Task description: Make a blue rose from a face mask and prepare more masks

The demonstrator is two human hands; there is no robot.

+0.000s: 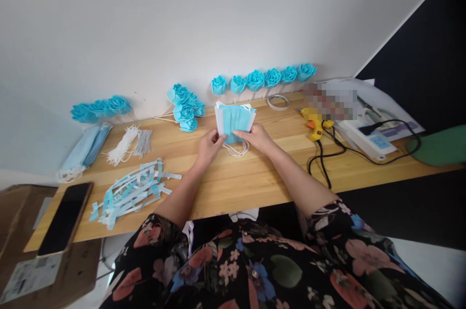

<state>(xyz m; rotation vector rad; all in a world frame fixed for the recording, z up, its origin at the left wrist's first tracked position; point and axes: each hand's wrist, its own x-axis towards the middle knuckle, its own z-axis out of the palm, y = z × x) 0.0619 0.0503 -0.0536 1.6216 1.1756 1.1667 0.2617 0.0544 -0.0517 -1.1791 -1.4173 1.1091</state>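
Both hands hold a small stack of blue face masks (235,121) upright above the middle of the wooden table (233,180). My left hand (209,145) grips the stack's lower left edge with closed fingers. My right hand (257,137) pinches its lower right edge. White ear loops (237,150) dangle below the stack between the hands.
Blue mask roses line the wall: a row (262,78), a bunch (185,106), and more at the left (100,108). Cut strips (131,192), white loops (124,145), flat masks (84,151) and a phone (65,217) lie left. A yellow glue gun (316,123) and cables lie right.
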